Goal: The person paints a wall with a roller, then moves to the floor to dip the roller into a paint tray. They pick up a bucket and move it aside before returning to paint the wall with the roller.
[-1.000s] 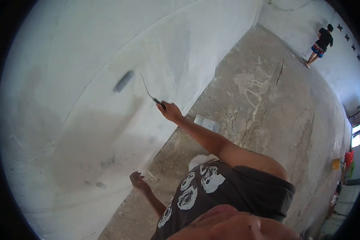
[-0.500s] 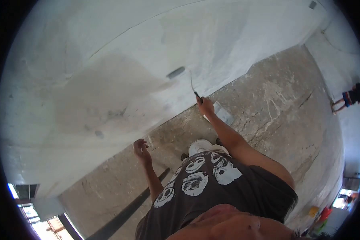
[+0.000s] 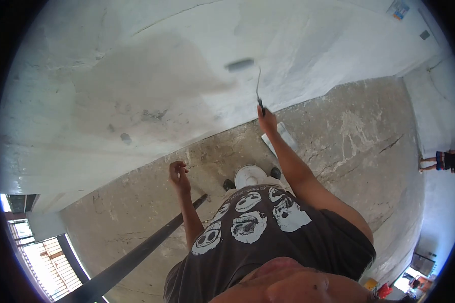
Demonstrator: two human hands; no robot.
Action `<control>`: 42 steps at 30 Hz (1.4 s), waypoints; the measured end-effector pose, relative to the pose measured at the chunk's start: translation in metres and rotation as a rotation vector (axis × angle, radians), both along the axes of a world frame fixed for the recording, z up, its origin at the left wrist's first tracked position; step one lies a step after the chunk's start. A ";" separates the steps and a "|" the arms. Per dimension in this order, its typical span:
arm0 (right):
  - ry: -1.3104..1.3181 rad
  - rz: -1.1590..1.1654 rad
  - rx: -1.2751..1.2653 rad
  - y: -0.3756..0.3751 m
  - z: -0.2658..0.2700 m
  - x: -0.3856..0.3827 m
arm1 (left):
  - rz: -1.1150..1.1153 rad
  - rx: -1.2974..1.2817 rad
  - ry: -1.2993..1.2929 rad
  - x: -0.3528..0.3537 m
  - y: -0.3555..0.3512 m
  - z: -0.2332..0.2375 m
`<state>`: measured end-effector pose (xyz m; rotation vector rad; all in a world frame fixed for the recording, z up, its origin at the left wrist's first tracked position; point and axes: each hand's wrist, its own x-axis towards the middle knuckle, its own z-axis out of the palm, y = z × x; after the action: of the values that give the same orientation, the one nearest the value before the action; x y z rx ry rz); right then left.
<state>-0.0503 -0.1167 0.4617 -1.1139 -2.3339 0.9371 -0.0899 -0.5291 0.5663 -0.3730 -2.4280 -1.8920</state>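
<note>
My right hand (image 3: 267, 120) grips the handle of a paint roller (image 3: 239, 65). The roller's grey sleeve lies against the white wall (image 3: 308, 45), beside a darker grey patch (image 3: 151, 81). My left hand (image 3: 178, 174) hangs free near my waist with its fingers loosely curled and nothing in it. A white paint tray (image 3: 283, 137) lies on the concrete floor just below my right hand.
A white bucket (image 3: 249, 175) stands at my feet. A long dark pole (image 3: 136, 255) lies across the floor toward the lower left. Another person (image 3: 440, 160) stands by the far wall on the right. The cracked concrete floor (image 3: 359, 131) stretches right.
The view has swung left, shifting the wall and the other person. My right hand and the roller have moved along the wall beside the grey patch. The left hand stays empty.
</note>
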 end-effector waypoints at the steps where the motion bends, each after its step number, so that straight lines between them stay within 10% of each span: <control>1: -0.041 0.026 0.005 -0.005 -0.021 0.012 | 0.002 0.009 -0.008 0.002 -0.003 -0.001; 5: -0.213 0.043 -0.075 -0.014 -0.036 0.020 | 0.043 -0.017 -0.040 0.006 -0.009 0.001; 18: 0.539 -0.064 -0.482 0.053 0.148 -0.023 | 0.037 -0.034 -0.030 0.010 -0.011 0.003; 25: 0.341 -0.084 -0.047 0.104 0.071 -0.019 | 0.071 -0.033 -0.016 0.017 -0.023 -0.001; 30: 0.328 0.124 -0.275 0.035 -0.121 -0.020 | 0.078 -0.026 -0.014 0.017 -0.028 -0.003; 31: 0.222 0.001 -0.854 -0.008 -0.045 -0.013 | 0.078 -0.031 -0.022 0.015 -0.026 -0.006; 42: 0.693 -0.144 -1.127 0.095 0.119 -0.025 | 0.049 -0.046 -0.024 0.014 -0.021 -0.001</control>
<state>-0.0755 -0.0222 0.5802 -0.9937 -1.0739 2.2303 -0.0757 -0.5505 0.5650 -0.2918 -2.4756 -1.8347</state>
